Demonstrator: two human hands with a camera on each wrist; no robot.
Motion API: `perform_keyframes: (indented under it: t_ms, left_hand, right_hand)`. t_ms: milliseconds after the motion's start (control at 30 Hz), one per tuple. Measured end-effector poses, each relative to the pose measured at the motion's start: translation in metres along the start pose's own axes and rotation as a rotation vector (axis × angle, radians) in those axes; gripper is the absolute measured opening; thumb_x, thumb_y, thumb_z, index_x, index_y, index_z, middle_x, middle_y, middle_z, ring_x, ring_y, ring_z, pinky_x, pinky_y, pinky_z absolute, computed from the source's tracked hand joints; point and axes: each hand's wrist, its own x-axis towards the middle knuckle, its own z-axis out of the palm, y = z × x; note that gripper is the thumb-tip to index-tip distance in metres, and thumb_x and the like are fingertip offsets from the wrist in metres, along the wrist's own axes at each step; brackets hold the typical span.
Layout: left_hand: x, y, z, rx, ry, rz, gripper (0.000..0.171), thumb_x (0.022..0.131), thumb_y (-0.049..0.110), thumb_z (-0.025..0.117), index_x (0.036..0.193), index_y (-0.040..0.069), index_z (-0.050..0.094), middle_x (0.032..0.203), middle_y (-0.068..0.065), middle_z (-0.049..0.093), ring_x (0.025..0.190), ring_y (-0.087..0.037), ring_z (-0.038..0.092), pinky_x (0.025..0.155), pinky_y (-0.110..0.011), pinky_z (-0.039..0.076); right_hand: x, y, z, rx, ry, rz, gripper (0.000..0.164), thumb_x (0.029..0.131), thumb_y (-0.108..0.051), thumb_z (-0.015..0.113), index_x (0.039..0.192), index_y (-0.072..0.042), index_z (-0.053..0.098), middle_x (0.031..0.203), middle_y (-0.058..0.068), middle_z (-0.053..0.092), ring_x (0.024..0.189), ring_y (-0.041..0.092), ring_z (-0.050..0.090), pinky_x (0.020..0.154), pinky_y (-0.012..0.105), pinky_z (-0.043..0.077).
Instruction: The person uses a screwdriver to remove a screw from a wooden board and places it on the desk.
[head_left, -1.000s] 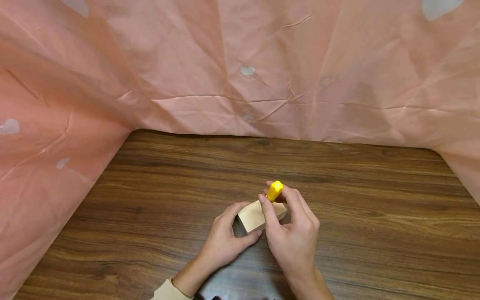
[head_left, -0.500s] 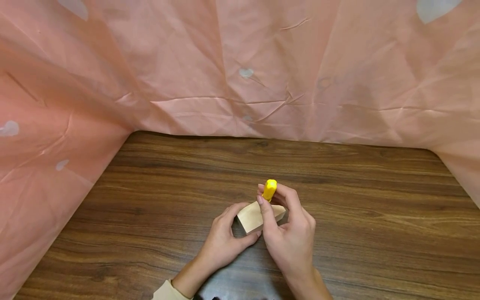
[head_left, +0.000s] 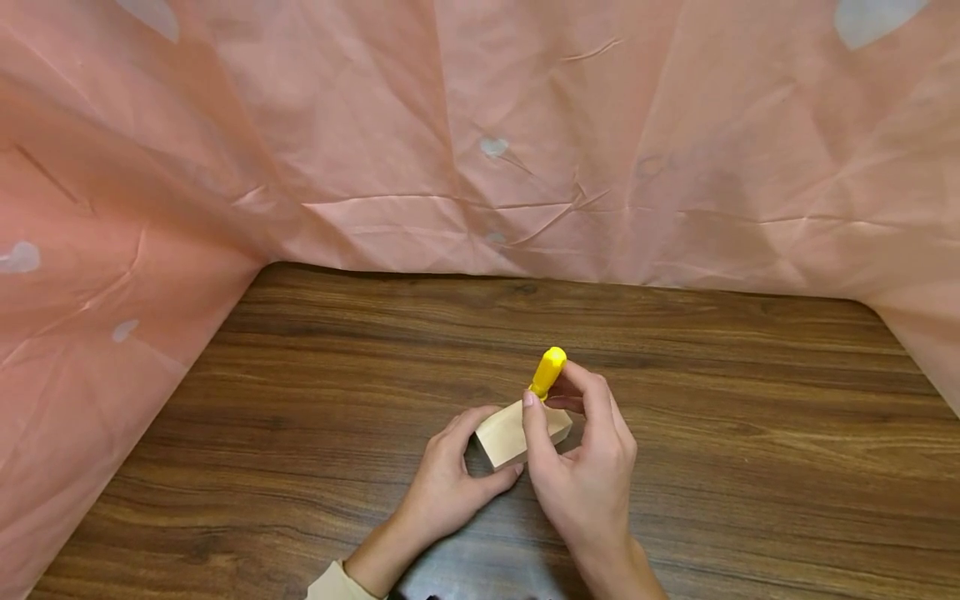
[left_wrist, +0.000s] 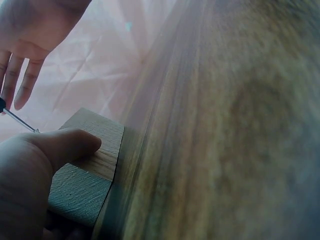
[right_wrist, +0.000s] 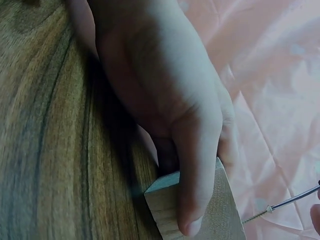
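A pale wooden block rests on the table, gripped between the thumb and fingers of my left hand. My right hand pinches a yellow-handled screwdriver low on its handle, above the block. In the right wrist view a thin screw stands out of the block's upper face, and the screwdriver's metal shaft meets its head at a slant. The left wrist view shows the left thumb pressed along the block's side, with the right hand's fingers hanging over the shaft.
A brown wood-grain table spreads out around the hands. Pink cloth with pale hearts hangs behind it and along the left and right sides. A cream sleeve shows at the left wrist.
The screwdriver handle tipped left with the right hand, then swung back right. More of the handle now shows above the fingers, which have shifted on it. Left hand and block stay put.
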Motion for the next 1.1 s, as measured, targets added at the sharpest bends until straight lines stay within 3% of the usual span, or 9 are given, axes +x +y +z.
perform_keyframes:
  t_ms: [233, 500, 733, 933, 1100]
  left_hand:
    - [0.0004, 0.0012, -0.0005, 0.003, -0.007, -0.014, 0.06, 0.078, 0.017, 0.094, 0.132, 0.025, 0.069, 0.118, 0.006, 0.076, 0.103, -0.011, 0.068, 0.093, -0.033, 0.055]
    - [0.0007, 0.002, -0.0006, -0.002, -0.012, -0.031, 0.06, 0.078, 0.017, 0.094, 0.132, 0.025, 0.07, 0.12, 0.006, 0.076, 0.104, -0.012, 0.068, 0.095, -0.034, 0.055]
    - [0.0002, 0.0027, -0.001, -0.003, -0.017, -0.037, 0.06, 0.079, 0.017, 0.094, 0.132, 0.026, 0.069, 0.12, 0.005, 0.076, 0.104, -0.012, 0.068, 0.094, -0.034, 0.055]
    - [0.0005, 0.0032, -0.0008, 0.004, -0.015, -0.04, 0.06, 0.079, 0.018, 0.094, 0.132, 0.027, 0.069, 0.12, 0.005, 0.076, 0.104, -0.013, 0.068, 0.093, -0.034, 0.055]
    - [0.0004, 0.0023, -0.0002, 0.012, -0.014, -0.04, 0.06, 0.079, 0.019, 0.094, 0.132, 0.028, 0.069, 0.119, 0.006, 0.076, 0.103, -0.012, 0.067, 0.093, -0.033, 0.054]
  right_hand:
    - [0.0007, 0.0003, 0.0012, -0.012, 0.015, -0.093, 0.03, 0.085, 0.005, 0.085, 0.113, -0.003, 0.077, 0.096, 0.007, 0.073, 0.085, 0.02, 0.072, 0.087, 0.016, 0.056]
    - [0.0002, -0.0024, 0.0008, -0.01, 0.018, -0.025, 0.037, 0.087, 0.002, 0.084, 0.122, -0.001, 0.073, 0.1, 0.009, 0.079, 0.089, 0.02, 0.074, 0.09, 0.015, 0.055]
    - [0.002, -0.0006, 0.0005, -0.017, 0.037, -0.108, 0.035, 0.083, 0.005, 0.086, 0.116, -0.004, 0.077, 0.102, 0.006, 0.076, 0.085, 0.019, 0.071, 0.084, 0.017, 0.056]
    - [0.0019, 0.0004, 0.0006, -0.015, 0.05, -0.097, 0.044, 0.081, 0.007, 0.086, 0.123, 0.0, 0.073, 0.103, 0.008, 0.079, 0.086, 0.02, 0.072, 0.086, 0.016, 0.056]
    - [0.0011, 0.0004, -0.0002, -0.022, 0.055, -0.094, 0.036, 0.081, 0.006, 0.087, 0.114, 0.0, 0.075, 0.095, 0.006, 0.075, 0.084, 0.02, 0.072, 0.084, 0.015, 0.055]
